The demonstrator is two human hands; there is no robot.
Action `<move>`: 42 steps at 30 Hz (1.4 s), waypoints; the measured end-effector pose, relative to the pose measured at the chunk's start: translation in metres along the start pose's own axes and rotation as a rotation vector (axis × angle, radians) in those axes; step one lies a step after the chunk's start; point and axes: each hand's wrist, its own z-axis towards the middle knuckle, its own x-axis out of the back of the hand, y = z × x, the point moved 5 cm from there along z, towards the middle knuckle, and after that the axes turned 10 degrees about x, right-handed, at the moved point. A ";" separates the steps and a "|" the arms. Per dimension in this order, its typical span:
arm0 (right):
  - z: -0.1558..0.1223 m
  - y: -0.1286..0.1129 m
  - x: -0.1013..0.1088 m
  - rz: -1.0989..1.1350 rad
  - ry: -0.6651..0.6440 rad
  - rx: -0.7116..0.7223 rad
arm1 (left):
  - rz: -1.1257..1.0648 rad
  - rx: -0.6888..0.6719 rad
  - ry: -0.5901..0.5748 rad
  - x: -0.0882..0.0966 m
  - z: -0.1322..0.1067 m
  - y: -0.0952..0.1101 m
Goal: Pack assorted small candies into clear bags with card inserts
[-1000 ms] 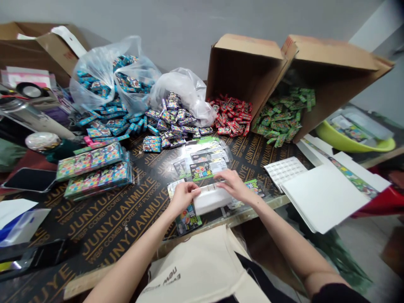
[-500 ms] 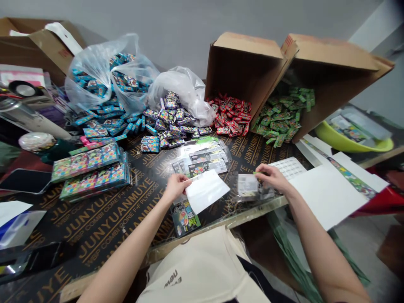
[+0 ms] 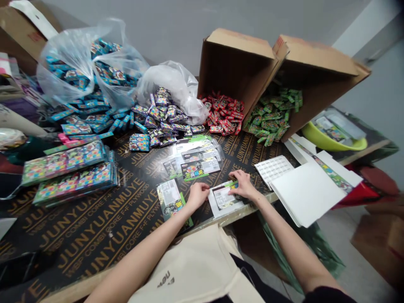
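Note:
Near the table's front edge, my left hand point(image 3: 198, 196) pinches the left edge of a white sheet point(image 3: 216, 211). Over that sheet lies a smaller printed card point(image 3: 223, 198) with a grey text panel and green border. My right hand point(image 3: 244, 185) has its fingers curled on the card's right end, thumb on top. To the left of my left hand, another printed card point(image 3: 170, 197) lies partly under my forearm. Just behind my hands, several printed cards in clear plastic sleeves point(image 3: 200, 167) overlap in a fanned pile.
Blue packets point(image 3: 94, 120), purple packets point(image 3: 164, 122), red packets point(image 3: 225, 113) and green packets point(image 3: 271, 120) are heaped along the back. Two open cartons point(image 3: 236, 46) tilt behind them. Stacked packs point(image 3: 74, 172) stand left; white sheets point(image 3: 307, 189) and a sticker sheet point(image 3: 274, 168) lie right.
The white sheet has moved right and down to the table edge. My right hand has brought a printed card left onto it. The view has shifted a little.

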 end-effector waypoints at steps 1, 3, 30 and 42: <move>0.000 -0.004 0.000 -0.041 0.012 0.022 | -0.004 -0.002 -0.005 0.004 0.000 -0.001; 0.005 -0.017 0.000 -0.065 0.004 0.089 | -0.012 -0.008 -0.007 0.009 0.001 -0.002; 0.038 -0.071 -0.046 0.112 -0.088 0.130 | -0.274 -0.008 0.027 0.008 0.007 -0.009; 0.038 -0.075 -0.044 0.085 -0.092 0.204 | -0.331 0.009 0.002 0.008 0.007 -0.009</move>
